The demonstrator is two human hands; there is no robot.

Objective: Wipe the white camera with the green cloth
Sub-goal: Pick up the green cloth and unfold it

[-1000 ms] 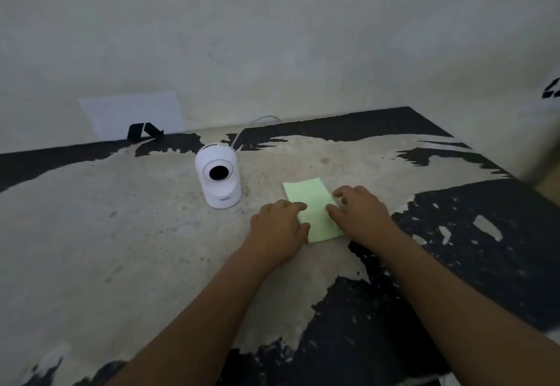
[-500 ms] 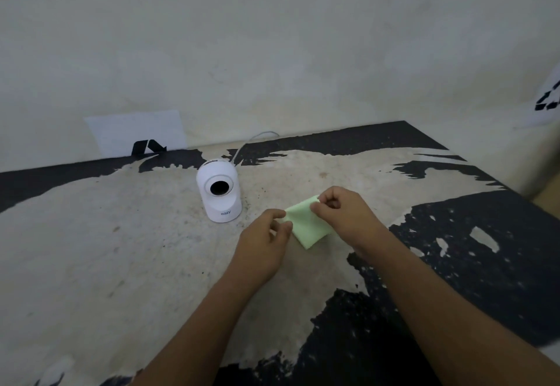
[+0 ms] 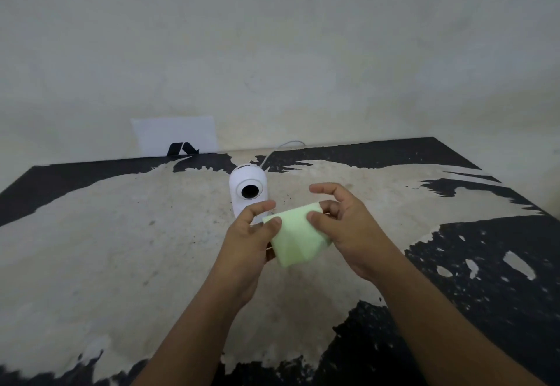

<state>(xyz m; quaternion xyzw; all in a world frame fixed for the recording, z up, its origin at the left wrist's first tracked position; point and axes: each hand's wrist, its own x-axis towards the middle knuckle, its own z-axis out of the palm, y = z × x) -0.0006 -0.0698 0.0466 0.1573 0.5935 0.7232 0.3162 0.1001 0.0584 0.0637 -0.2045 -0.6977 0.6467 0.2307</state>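
The white camera point(image 3: 248, 188) stands upright on the table, its round dark lens facing me, with a white cable running from behind it toward the wall. The green cloth point(image 3: 298, 238) is lifted off the table in front of the camera and a little right of it. My left hand point(image 3: 250, 243) pinches the cloth's left edge and hides the camera's base. My right hand point(image 3: 342, 225) grips the cloth's right side with thumb and lower fingers, its index finger raised and curled above.
The table point(image 3: 106, 249) has a worn black top with large pale patches where the coating is gone. A white sheet point(image 3: 175, 135) with a black mark leans against the wall behind the table. The wall rises close behind the far edge.
The cloth lay flat on the table under both hands a second ago. Both hands have picked it up and now hold it in the air in front of the camera.
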